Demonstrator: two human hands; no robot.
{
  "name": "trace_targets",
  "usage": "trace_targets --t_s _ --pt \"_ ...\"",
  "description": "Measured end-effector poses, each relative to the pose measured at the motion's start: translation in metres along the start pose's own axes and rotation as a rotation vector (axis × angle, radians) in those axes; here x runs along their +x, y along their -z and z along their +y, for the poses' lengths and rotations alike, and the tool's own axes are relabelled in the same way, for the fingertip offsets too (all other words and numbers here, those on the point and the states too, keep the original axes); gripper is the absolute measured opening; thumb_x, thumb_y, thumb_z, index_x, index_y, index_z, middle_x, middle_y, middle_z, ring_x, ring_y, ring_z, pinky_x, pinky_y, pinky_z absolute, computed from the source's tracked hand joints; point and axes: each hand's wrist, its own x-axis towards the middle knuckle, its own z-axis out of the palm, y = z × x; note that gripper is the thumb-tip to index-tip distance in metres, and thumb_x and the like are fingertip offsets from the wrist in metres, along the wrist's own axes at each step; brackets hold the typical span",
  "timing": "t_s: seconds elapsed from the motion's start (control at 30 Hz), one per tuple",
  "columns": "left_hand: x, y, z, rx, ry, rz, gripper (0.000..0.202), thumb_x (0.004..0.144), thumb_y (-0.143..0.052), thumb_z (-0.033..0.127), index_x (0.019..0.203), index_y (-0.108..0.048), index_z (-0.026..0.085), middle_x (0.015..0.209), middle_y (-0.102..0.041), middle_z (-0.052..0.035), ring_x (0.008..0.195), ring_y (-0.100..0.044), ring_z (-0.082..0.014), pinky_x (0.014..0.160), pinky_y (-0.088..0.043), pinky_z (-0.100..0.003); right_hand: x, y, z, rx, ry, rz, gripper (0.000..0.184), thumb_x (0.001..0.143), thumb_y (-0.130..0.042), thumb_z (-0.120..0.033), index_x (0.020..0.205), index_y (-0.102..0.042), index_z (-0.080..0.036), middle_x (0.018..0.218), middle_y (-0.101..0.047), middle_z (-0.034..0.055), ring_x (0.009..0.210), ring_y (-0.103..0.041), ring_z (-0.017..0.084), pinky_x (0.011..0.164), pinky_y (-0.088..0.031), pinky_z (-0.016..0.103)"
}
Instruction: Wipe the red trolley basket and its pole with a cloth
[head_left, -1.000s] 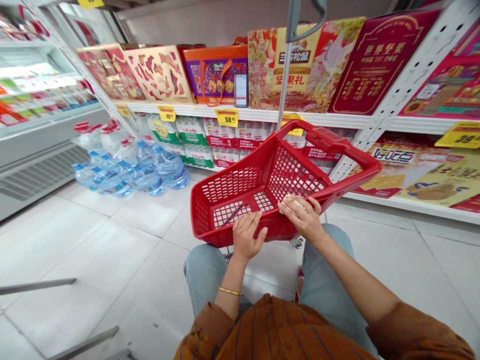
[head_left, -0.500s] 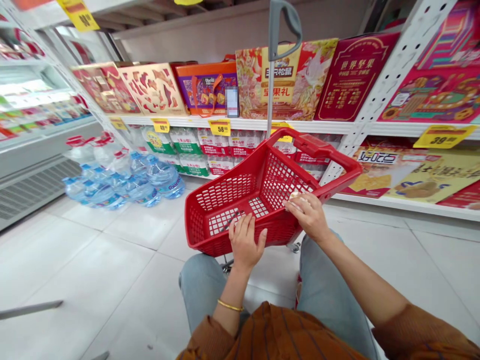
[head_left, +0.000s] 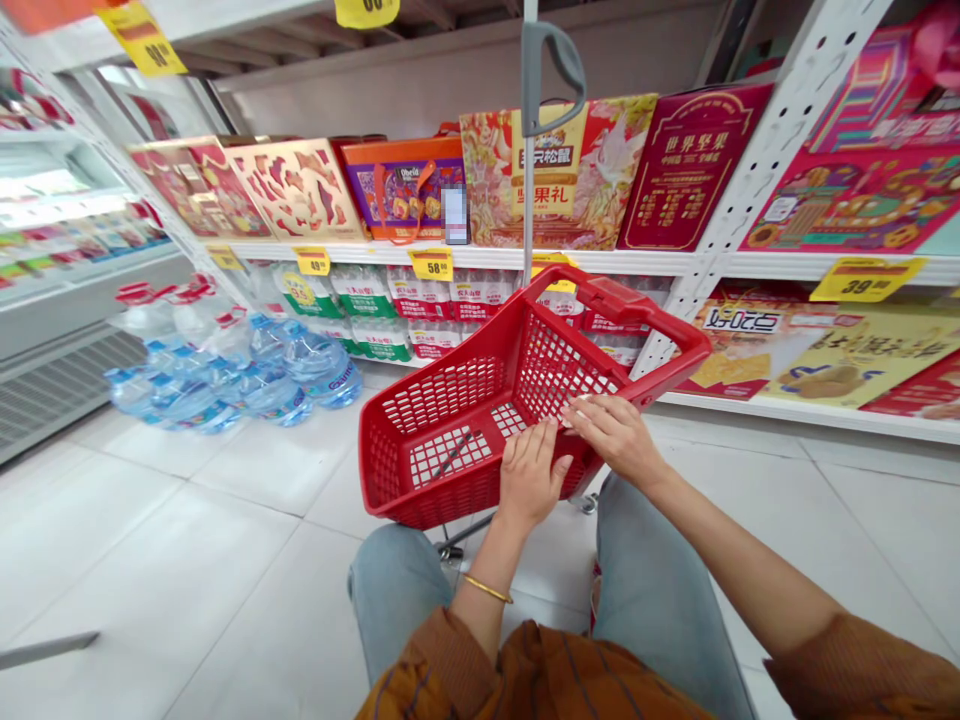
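The left hand (head_left: 531, 475) lies half open on the rim of the red plastic shopping basket (head_left: 450, 395), in front of the knees. The right hand (head_left: 615, 438) curls on the rim, maybe pinching something small and pale, hard to tell. The basket looks light and stiff; the rim or grey pull handle (head_left: 551, 65) looks easiest to grip.

Left hand (head_left: 531, 477) on the near rim of a red plastic mesh shopping basket (head_left: 397, 470), right hand (head_left: 615, 438) just beside it, fingers (head_left: 581, 412) over the basket's right wall. Gold bangle (head_left: 487, 589) on the left wrist. Beyond, large water bottles (head_left: 300, 365) on the tile floor, shelved gift boxes (head_left: 577, 170) above.
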Motion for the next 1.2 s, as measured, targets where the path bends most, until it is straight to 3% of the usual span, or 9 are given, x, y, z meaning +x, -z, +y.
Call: trace_targets --t_s 0.13,0.3,0.7,0.83,1.0,1.2 --pt "0.000 0.002 -0.004 -0.024 -0.015 0.021 0.049 0.099 -0.032 0.041 0.139 -0.041 0.014 0.133 -0.058 -0.0090 0.120 -0.052 -0.0212 0.104 -0.035 -0.039 0.002 0.002 0.008 0.009 0.056 -0.006 0.023 0.090 -0.055 -0.016 0.111 -0.065 -0.019 0.111 -0.069 0.0077 0.123 -0.050 0.024 0.106 -0.038 0.044" --pt "0.000 0.004 -0.003 -0.034 -0.019 0.017 0.050 0.099 -0.032 0.042 0.140 -0.040 0.014 0.133 -0.058 -0.0097 0.119 -0.053 -0.0219 0.103 -0.035 -0.039 0.003 0.004 0.014 -0.026 0.111 -0.039 0.025 0.091 -0.053 -0.015 0.112 -0.064 -0.021 0.105 -0.070 0.0061 0.103 -0.059 0.019 0.108 -0.038 0.047" --pt "-0.002 0.008 -0.005 -0.078 -0.002 0.015 0.049 0.098 -0.036 0.042 0.139 -0.041 0.016 0.133 -0.058 -0.0090 0.119 -0.053 -0.0215 0.103 -0.036 -0.038 -0.015 0.023 0.037 -0.052 0.025 0.006 0.034 0.091 -0.055 -0.013 0.123 -0.058 -0.023 0.120 -0.066 0.0066 0.123 -0.050 0.023 0.110 -0.034 0.054" --pt "-0.002 0.010 -0.004 -0.087 0.006 0.003 0.050 0.098 -0.036 0.042 0.140 -0.040 0.017 0.133 -0.057 -0.0091 0.120 -0.052 -0.0217 0.103 -0.036 -0.038 -0.013 0.018 0.027 0.008 -0.043 0.032 0.038 0.090 -0.054 -0.012 0.126 -0.058 -0.024 0.118 -0.067 0.0073 0.122 -0.051 0.023 0.109 -0.036 0.055" --pt "-0.004 0.011 -0.004 -0.076 0.018 0.013 0.049 0.098 -0.036 0.042 0.138 -0.043 0.016 0.132 -0.058 -0.0102 0.119 -0.053 -0.0224 0.103 -0.035 -0.039 -0.001 0.005 -0.001 0.097 0.024 0.004 0.037 0.089 -0.057 -0.014 0.125 -0.059 -0.024 0.115 -0.068 0.0072 0.121 -0.050 0.023 0.111 -0.032 0.057" --pt "-0.003 0.015 -0.005 -0.098 0.007 0.019 0.050 0.098 -0.032 0.044 0.136 -0.046 0.014 0.130 -0.060 -0.0111 0.117 -0.054 -0.0232 0.101 -0.036 -0.039 0.008 -0.003 -0.013 -0.044 0.050 -0.025 0.031 0.092 -0.052 -0.018 0.120 -0.061 -0.027 0.104 -0.070 0.0014 0.101 -0.056 0.018 0.112 -0.031 0.051"
